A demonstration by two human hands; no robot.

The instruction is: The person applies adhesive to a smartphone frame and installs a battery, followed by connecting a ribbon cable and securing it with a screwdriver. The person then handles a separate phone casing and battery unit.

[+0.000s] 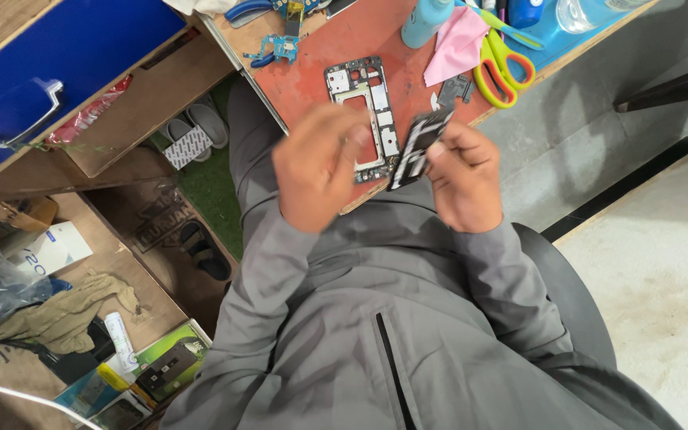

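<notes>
The right hand [463, 179] pinches a small dark phone part [418, 146] between thumb and fingers, holding it tilted above the near edge of the red table [336, 40]. The left hand [316, 167] is blurred; its fingers curl loosely just beside the part, and whether they touch it cannot be told. Behind both hands a metal phone frame [364, 111] lies flat on the table, partly covered by the left hand. Farther along the table lie yellow-green scissors [503, 68], a pink cloth [457, 44], a light blue bottle [426, 20] and a small circuit board [280, 48]. Both sleeves belong to a grey jacket [376, 318]. A blue drawer [49, 72] stands to the left, with sandals [201, 247] on the floor below.
</notes>
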